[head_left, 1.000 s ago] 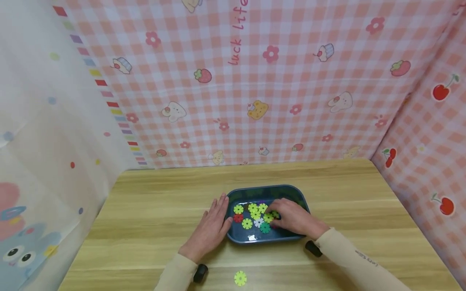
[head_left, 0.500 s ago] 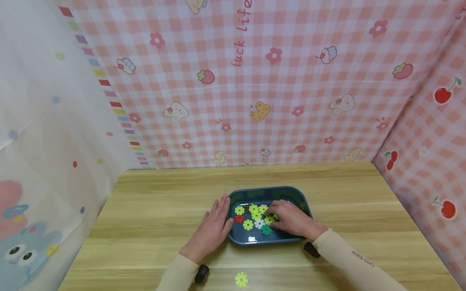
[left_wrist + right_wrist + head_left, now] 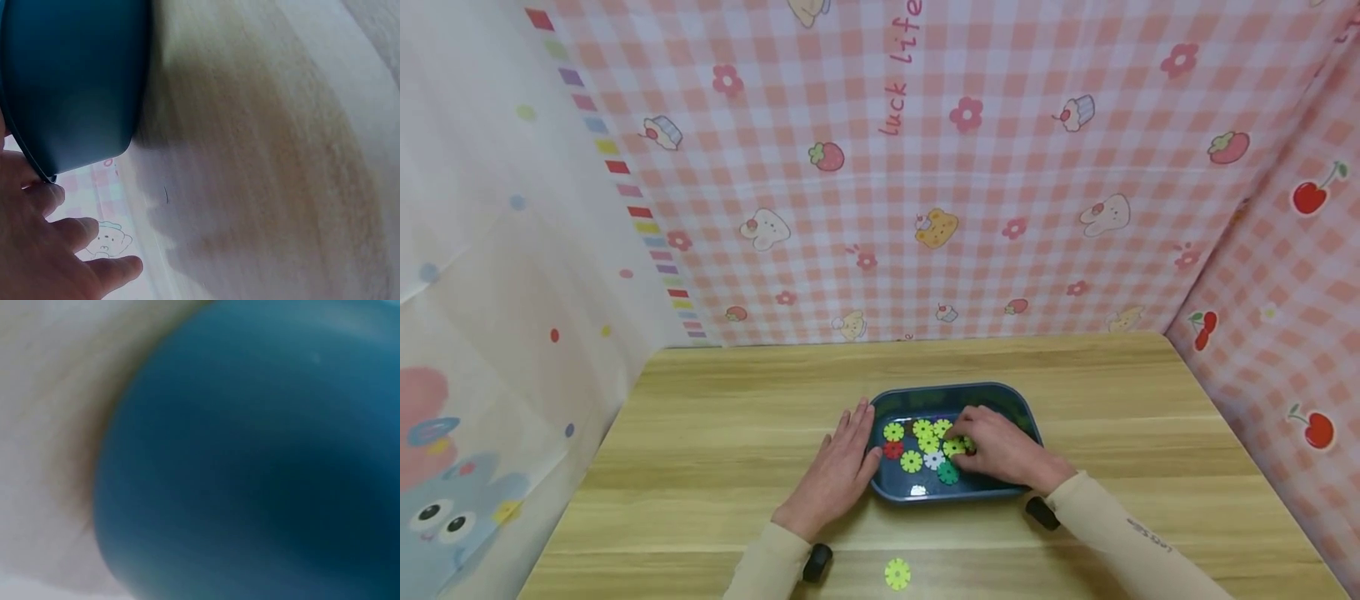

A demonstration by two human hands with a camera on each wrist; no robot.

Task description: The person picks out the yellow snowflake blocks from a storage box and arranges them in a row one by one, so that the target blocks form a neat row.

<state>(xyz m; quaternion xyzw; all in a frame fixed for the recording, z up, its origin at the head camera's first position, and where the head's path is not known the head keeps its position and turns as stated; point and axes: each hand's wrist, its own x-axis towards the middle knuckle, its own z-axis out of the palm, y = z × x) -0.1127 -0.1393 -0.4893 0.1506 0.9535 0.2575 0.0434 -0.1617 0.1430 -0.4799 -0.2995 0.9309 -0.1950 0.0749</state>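
Observation:
A dark blue tray (image 3: 895, 490) holds several small notched plastic discs: yellow-green ones (image 3: 912, 462), a red one (image 3: 892, 450), a white one (image 3: 933, 460) and a green one (image 3: 948, 473). My left hand (image 3: 831, 479) rests along the tray's left rim with fingers extended; in the left wrist view its fingers (image 3: 74, 233) reach past the tray wall (image 3: 81, 81). Inside the tray's right half, my right hand (image 3: 1003, 450) has its fingers bent over yellow-green discs. I cannot tell whether it pinches one. The right wrist view is filled by the tray's blurred outer wall (image 3: 237, 456).
One yellow-green disc (image 3: 897, 574) lies alone on the wooden table (image 3: 700, 450) near its front edge, between the forearms. Black wrist cameras (image 3: 817, 563) sit at both wrists. Behind the table hangs a pink checked cloth (image 3: 820, 267), with more cloth at both sides.
My right hand's fingers shift slightly among the discs at the tray's right; a red patch beside its thumb no longer shows. My left hand stays on the rim. The head view shifts slightly.

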